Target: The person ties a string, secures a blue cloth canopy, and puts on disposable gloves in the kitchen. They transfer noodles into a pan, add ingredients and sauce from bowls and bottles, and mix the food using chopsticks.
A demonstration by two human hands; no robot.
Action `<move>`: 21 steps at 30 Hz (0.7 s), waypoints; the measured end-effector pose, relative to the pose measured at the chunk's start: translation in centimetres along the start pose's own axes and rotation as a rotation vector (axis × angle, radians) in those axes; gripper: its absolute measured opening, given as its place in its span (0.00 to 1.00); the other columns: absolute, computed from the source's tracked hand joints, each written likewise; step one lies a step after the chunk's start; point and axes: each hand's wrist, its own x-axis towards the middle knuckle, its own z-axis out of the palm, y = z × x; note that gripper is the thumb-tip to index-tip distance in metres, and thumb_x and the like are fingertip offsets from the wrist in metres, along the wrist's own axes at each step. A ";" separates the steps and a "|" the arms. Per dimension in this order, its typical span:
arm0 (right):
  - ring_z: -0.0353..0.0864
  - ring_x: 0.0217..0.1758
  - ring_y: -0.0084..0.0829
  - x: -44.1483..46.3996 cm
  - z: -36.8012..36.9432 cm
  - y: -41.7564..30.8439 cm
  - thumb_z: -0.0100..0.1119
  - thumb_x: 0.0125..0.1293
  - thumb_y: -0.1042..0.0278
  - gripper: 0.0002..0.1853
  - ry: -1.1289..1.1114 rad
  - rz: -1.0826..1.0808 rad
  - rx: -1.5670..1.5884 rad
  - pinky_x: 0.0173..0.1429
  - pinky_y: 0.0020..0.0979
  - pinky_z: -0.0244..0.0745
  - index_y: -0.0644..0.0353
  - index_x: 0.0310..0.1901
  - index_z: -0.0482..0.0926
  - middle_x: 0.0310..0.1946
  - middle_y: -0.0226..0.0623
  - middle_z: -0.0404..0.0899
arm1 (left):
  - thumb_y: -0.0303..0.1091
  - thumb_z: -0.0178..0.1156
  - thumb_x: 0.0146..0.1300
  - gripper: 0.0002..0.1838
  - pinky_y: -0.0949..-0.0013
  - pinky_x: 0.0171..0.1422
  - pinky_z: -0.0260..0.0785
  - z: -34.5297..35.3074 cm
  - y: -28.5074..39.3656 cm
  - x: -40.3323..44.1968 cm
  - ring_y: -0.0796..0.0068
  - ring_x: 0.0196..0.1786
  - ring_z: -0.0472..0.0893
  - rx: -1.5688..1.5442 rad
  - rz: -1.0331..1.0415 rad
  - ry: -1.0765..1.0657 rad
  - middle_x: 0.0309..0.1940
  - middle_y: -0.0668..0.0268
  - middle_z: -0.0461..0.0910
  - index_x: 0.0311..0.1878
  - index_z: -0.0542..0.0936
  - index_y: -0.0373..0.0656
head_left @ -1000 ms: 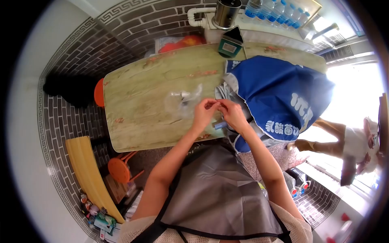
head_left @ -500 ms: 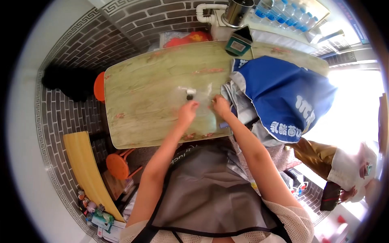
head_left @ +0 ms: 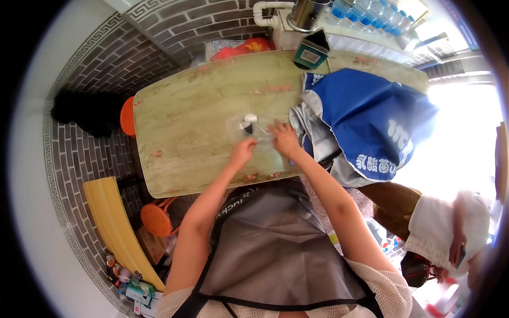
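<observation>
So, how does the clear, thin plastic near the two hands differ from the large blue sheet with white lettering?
The clear, thin plastic is see-through; the large blue sheet is opaque. The plastic is much smaller than the sheet. The plastic lies in front of the left hand, whereas the sheet spreads in folds to the right of the right hand. Both are on the greenish table.

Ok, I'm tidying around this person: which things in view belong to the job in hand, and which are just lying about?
Likely the job, by the left hand and right hand:
clear plastic
small white piece
small black piece

Likely just lying about:
blue printed fabric
green box
bottles
metal container
orange stools
</observation>
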 end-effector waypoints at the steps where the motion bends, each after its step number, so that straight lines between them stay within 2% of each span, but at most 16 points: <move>1: 0.67 0.61 0.46 0.7 0.0 0.0 0.58 0.50 0.74 0.30 -0.012 0.008 -0.001 0.61 0.43 0.65 0.54 0.59 0.72 0.65 0.38 0.65 | 0.25 0.59 0.57 0.06 0.64 0.42 0.73 -0.3 -1.1 0.6 0.61 0.38 0.83 -0.012 0.003 0.023 0.35 0.57 0.83 0.39 0.81 0.38; 5: 0.68 0.60 0.48 3.3 -0.7 0.5 0.57 0.50 0.76 0.30 -0.020 0.055 0.050 0.61 0.43 0.67 0.53 0.60 0.71 0.64 0.41 0.65 | 0.25 0.60 0.57 0.07 0.68 0.41 0.73 -1.9 -1.2 1.5 0.69 0.35 0.83 -0.217 -0.120 0.059 0.33 0.58 0.84 0.39 0.81 0.38; 6: 0.68 0.60 0.48 3.5 -1.9 0.4 0.57 0.50 0.76 0.30 -0.017 0.066 0.053 0.61 0.43 0.67 0.53 0.60 0.71 0.64 0.41 0.65 | 0.24 0.61 0.57 0.06 0.70 0.41 0.72 -2.3 -0.6 1.4 0.72 0.35 0.83 -0.321 -0.146 0.148 0.33 0.58 0.84 0.39 0.81 0.37; 7: 0.68 0.58 0.49 3.5 -3.4 0.6 0.56 0.51 0.77 0.28 0.080 0.054 0.145 0.61 0.42 0.66 0.54 0.58 0.71 0.62 0.42 0.68 | 0.24 0.61 0.57 0.06 0.72 0.41 0.72 -2.7 0.0 1.2 0.74 0.34 0.82 -0.426 -0.172 0.238 0.32 0.59 0.84 0.38 0.82 0.37; 8: 0.69 0.57 0.49 3.6 -5.2 0.8 0.55 0.52 0.78 0.26 0.177 0.038 0.231 0.61 0.41 0.66 0.55 0.57 0.72 0.59 0.43 0.70 | 0.24 0.61 0.57 0.06 0.72 0.41 0.72 -3.7 2.1 1.0 0.74 0.34 0.82 -0.427 -0.168 0.230 0.32 0.59 0.84 0.38 0.82 0.37; 9: 0.69 0.57 0.49 3.1 -6.8 0.8 0.55 0.52 0.78 0.26 0.178 0.042 0.226 0.61 0.41 0.66 0.55 0.57 0.72 0.59 0.43 0.70 | 0.23 0.61 0.57 0.05 0.72 0.40 0.71 -4.7 5.3 0.6 0.73 0.34 0.82 -0.374 -0.183 0.263 0.31 0.59 0.83 0.37 0.82 0.37; 11: 0.69 0.55 0.49 0.7 -9.3 0.5 0.52 0.53 0.81 0.22 0.401 0.137 0.398 0.61 0.40 0.66 0.59 0.52 0.74 0.52 0.44 0.73 | 0.22 0.61 0.57 0.04 0.71 0.39 0.71 -3.6 8.2 0.6 0.72 0.33 0.82 -0.326 -0.201 0.290 0.30 0.59 0.82 0.35 0.82 0.37; 13: 0.69 0.54 0.47 -1.1 -10.3 0.5 0.52 0.55 0.81 0.19 0.430 0.160 0.412 0.60 0.40 0.66 0.60 0.50 0.75 0.49 0.43 0.73 | 0.23 0.62 0.54 0.04 0.66 0.38 0.71 -1.0 10.3 2.3 0.64 0.33 0.81 -0.228 0.001 0.144 0.30 0.57 0.80 0.34 0.82 0.38; 15: 0.70 0.51 0.47 -3.0 -11.2 0.5 0.53 0.53 0.81 0.19 0.426 0.202 0.419 0.57 0.40 0.68 0.60 0.48 0.77 0.48 0.43 0.74 | 0.26 0.61 0.52 0.04 0.58 0.40 0.71 3.7 8.1 4.1 0.55 0.35 0.80 -0.038 0.058 0.043 0.31 0.55 0.79 0.33 0.82 0.40; 16: 0.70 0.51 0.47 -3.9 -12.0 0.3 0.53 0.53 0.81 0.18 0.387 0.254 0.449 0.57 0.39 0.68 0.61 0.48 0.77 0.47 0.43 0.74 | 0.26 0.61 0.52 0.04 0.58 0.40 0.71 5.2 6.6 4.7 0.55 0.35 0.80 -0.040 0.066 0.042 0.31 0.55 0.79 0.33 0.82 0.40; 18: 0.71 0.51 0.47 -5.0 -12.7 0.8 0.54 0.53 0.81 0.18 0.413 0.224 0.413 0.56 0.39 0.68 0.61 0.48 0.77 0.47 0.43 0.75 | 0.28 0.60 0.52 0.04 0.53 0.43 0.71 7.7 4.5 5.7 0.52 0.37 0.79 0.181 0.013 0.021 0.33 0.53 0.80 0.31 0.82 0.40; 21: 0.70 0.53 0.46 -6.9 -13.2 1.5 0.53 0.57 0.80 0.16 0.387 0.244 0.382 0.59 0.38 0.66 0.61 0.48 0.76 0.48 0.43 0.74 | 0.31 0.60 0.54 0.06 0.54 0.42 0.71 9.1 2.2 5.7 0.52 0.37 0.80 0.220 -0.066 0.035 0.33 0.53 0.81 0.32 0.82 0.40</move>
